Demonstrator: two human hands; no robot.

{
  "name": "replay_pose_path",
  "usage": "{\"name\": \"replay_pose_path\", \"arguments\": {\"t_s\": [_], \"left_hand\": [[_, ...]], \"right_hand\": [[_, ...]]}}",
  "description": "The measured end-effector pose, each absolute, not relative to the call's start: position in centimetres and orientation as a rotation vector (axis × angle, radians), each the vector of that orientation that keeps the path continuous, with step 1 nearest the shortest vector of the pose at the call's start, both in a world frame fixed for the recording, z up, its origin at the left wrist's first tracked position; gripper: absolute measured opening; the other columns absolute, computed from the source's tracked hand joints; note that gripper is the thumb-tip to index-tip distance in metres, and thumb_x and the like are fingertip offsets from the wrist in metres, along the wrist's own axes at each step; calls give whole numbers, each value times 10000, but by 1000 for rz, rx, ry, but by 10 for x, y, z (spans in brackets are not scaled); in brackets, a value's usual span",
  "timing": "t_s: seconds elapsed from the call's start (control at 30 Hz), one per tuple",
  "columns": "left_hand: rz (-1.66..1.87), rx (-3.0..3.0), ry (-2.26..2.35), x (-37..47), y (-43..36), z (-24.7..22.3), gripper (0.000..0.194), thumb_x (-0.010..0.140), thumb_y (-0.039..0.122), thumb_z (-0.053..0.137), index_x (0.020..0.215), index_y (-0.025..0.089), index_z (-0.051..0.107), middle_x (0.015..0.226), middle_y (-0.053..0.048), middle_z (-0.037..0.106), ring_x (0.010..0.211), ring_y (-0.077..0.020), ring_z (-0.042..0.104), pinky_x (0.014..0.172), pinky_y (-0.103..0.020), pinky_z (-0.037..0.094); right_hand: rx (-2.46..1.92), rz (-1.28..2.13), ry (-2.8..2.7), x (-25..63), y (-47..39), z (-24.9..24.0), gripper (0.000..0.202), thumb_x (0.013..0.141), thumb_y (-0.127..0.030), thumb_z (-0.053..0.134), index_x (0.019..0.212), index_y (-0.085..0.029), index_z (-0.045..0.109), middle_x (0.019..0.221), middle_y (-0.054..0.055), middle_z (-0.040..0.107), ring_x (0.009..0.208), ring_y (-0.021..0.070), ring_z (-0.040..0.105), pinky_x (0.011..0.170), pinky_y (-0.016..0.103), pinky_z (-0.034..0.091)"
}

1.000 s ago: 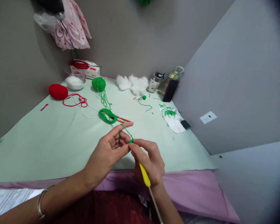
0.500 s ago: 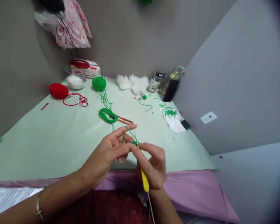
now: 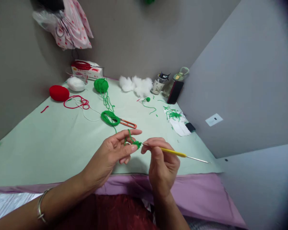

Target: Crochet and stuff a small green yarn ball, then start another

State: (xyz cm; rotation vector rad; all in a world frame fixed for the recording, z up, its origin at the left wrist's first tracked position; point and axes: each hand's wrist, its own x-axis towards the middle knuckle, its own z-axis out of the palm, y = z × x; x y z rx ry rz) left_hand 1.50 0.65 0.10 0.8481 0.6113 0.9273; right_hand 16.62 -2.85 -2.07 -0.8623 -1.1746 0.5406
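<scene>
My left hand (image 3: 116,148) pinches a small green crochet piece (image 3: 137,144) between thumb and fingers. Green yarn (image 3: 129,133) loops over its raised index finger. In my right hand (image 3: 162,163) is a crochet hook (image 3: 174,152) with a yellow handle, gripped like a pen and lying nearly level. Its thin metal tip meets the right edge of the green piece; whether it is inside a stitch I cannot tell. Behind the left hand, a coil of green yarn (image 3: 105,118) lies over part of an orange-handled cutter (image 3: 128,123), trailing from a green yarn ball (image 3: 101,85).
Red yarn (image 3: 59,93) and white yarn (image 3: 76,84) sit at the back left. White stuffing (image 3: 142,85), a pen cup (image 3: 157,84), a bottle (image 3: 180,76) and a leaning phone (image 3: 175,92) stand along the back. Green scraps (image 3: 174,114) cover white paper at the right.
My right hand has moved right and turned the hook from steeply upright to nearly level. The left hand keeps its pinch on the green piece. The view has shifted slightly.
</scene>
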Motion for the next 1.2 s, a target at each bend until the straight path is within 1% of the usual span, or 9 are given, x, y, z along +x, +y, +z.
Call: {"name": "replay_pose_path", "arguments": {"t_s": [0.13, 0.3, 0.43, 0.53, 0.6, 0.7, 0.87, 1.0, 1.2], "left_hand": [[983, 868, 678, 12, 9, 2, 314, 847, 260, 817, 1159, 255, 785, 886, 35, 528, 570, -11, 389, 531, -166, 359], [955, 882, 644, 12, 8, 3, 317, 858, 261, 802, 1175, 271, 784, 872, 30, 525, 604, -33, 393, 527, -162, 354], [890, 945, 599, 13, 8, 0, 269, 871, 287, 794, 1139, 261, 793, 853, 16, 570, 636, -55, 426, 554, -167, 384], [908, 973, 618, 14, 8, -1, 232, 875, 286, 791, 1105, 260, 798, 881, 5, 620, 664, -68, 458, 577, -173, 409], [935, 972, 643, 14, 9, -1, 221, 869, 291, 800, 1087, 259, 800, 867, 12, 616, 647, -63, 454, 563, -173, 404], [955, 965, 672, 14, 11, 0, 273, 854, 302, 820, 1121, 262, 786, 826, 32, 578, 613, -53, 436, 526, -170, 374], [968, 949, 694, 14, 12, 0, 332, 850, 290, 823, 1176, 273, 763, 844, 42, 565, 612, -40, 434, 532, -165, 368], [961, 947, 699, 15, 10, 2, 340, 825, 307, 844, 1157, 271, 779, 849, 34, 576, 608, -41, 433, 529, -173, 361], [988, 934, 731, 14, 9, 5, 315, 804, 323, 861, 1107, 267, 798, 850, 34, 567, 573, -30, 420, 520, -187, 346]], "right_hand": [[-857, 492, -1159, 167, -30, -20, 220, 1011, -150, 574, 987, -254, 766, 813, 5, 679, 743, 150, 622, 673, 323, 475], [-820, 600, -1151, 171, -31, -18, 213, 1015, -156, 569, 986, -242, 762, 859, 3, 677, 709, 125, 613, 660, 310, 492], [-832, 640, -1191, 169, -28, -19, 194, 1008, -175, 591, 969, -229, 773, 931, 27, 722, 758, 132, 633, 672, 304, 521], [-833, 655, -1215, 167, -26, -20, 198, 1009, -175, 594, 989, -239, 780, 968, 31, 750, 771, 130, 645, 684, 298, 538], [-818, 662, -1219, 168, -27, -21, 204, 1011, -173, 591, 1003, -250, 779, 968, 24, 753, 761, 125, 651, 689, 296, 544], [-787, 660, -1202, 170, -28, -21, 207, 1023, -188, 574, 1021, -250, 771, 995, 34, 759, 776, 136, 668, 687, 308, 551], [-776, 653, -1182, 171, -29, -22, 221, 1037, -208, 550, 1039, -258, 765, 1009, 42, 760, 792, 145, 679, 678, 314, 550], [-763, 680, -1194, 170, -28, -22, 209, 1033, -207, 562, 1038, -260, 763, 1028, 41, 756, 780, 136, 665, 698, 315, 552], [-778, 634, -1192, 173, -30, -22, 204, 1036, -226, 563, 1034, -261, 764, 982, 38, 755, 837, 162, 669, 728, 334, 541]]}}
